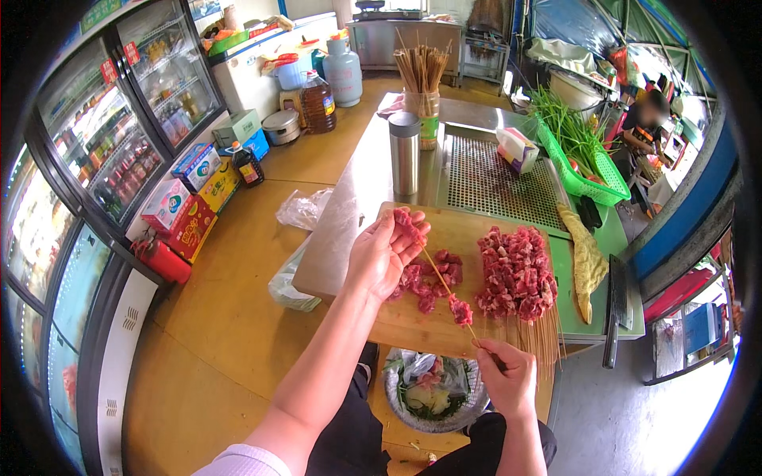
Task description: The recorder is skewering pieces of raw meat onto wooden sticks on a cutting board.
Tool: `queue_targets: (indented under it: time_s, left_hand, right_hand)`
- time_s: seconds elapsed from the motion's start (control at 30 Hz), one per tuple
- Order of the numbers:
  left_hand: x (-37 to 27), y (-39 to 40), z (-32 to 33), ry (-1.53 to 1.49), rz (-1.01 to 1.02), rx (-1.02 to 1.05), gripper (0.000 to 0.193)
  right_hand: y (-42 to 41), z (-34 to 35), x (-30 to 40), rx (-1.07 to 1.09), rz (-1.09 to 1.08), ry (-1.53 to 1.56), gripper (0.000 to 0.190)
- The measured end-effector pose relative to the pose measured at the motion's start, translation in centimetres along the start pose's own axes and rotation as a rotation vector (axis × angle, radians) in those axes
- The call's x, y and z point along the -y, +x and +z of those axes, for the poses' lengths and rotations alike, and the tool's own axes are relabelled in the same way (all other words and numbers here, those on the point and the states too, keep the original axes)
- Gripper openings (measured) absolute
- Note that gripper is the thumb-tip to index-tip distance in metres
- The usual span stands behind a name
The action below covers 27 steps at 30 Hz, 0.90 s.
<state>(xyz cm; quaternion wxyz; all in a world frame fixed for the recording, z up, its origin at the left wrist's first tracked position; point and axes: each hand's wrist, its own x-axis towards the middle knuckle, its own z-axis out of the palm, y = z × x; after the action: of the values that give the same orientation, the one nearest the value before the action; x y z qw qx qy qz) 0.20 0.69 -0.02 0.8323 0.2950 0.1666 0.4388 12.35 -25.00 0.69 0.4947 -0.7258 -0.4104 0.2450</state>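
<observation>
My left hand [387, 247] holds a chunk of raw red meat [407, 226] in its fingers, at the tip end of a thin wooden skewer [437, 271]. Lower on the same stick sits another piece of meat [460, 310]. Pinched in my right hand [506, 372] is the skewer's bare bottom end. Below the stick, loose meat pieces [425, 285] lie on a wooden cutting board [411, 333], partly hidden by my left hand. To their right is a pile of meat-loaded skewers [517, 271], their bare ends sticking out over the board's near edge.
Behind the board stand a steel tumbler [404, 154] and a jar of skewers [422, 107]. A cleaver [616, 309], a cloth [577, 262] and a green basket of greens [580, 149] are to the right. A waste basket [437, 422] sits below. Another person [643, 128] is at far right.
</observation>
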Motion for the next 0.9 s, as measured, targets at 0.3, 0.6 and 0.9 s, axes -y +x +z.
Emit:
queue_targets:
  time_s: [0.3,0.6,0.9]
  left_hand:
    - [0.31,0.03,0.12,0.094,0.027,-0.016,0.025]
    - [0.03,-0.06,0.04,0.088,0.020,0.008,0.023]
    - [0.44,-0.21,0.70,0.145,0.063,0.023,0.023]
  right_hand:
    - [0.02,-0.01,-0.25,0.000,-0.045,-0.014,0.017]
    - [0.00,0.10,0.16,-0.010,-0.055,-0.010,0.017]
    - [-0.13,0.43,0.39,-0.042,-0.053,-0.058,0.018]
